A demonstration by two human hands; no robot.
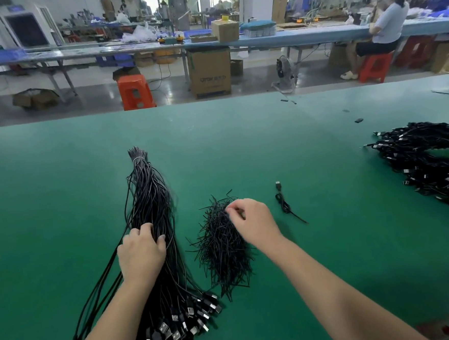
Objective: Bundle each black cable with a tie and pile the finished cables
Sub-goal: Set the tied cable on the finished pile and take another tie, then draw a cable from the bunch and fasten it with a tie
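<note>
Green tabletop [329,242] in the foreground, factory floor beyond. Long sheaf of black USB cables [148,196] lying lengthwise at left, tied at its far end by a pale band [137,160], USB plugs [181,324] fanned out at the near end. Left hand [141,251] resting on top of the sheaf about midway, fingers [145,228] curled down into the strands and gripping some of them. Just right of the sheaf, apart from it, a loose heap of short black ties [223,249]. Right hand [253,221] over the far end of that heap, thumb and forefinger pinched together at the ties; whether only one tie is caught, cannot tell. Further right, lying alone, one bundled cable [285,202] with its plug pointing away. At the far right edge, well apart from both hands, a large pile of finished cables [430,163], plugs sticking out in all directions. A few small dark scraps [359,120] scattered on the far part of the tabletop. Behind: orange stool [134,91], cardboard box [209,72], floor fan [284,71], long blue workbench [301,35], and a seated person [383,26] at its right end on a red stool.
</note>
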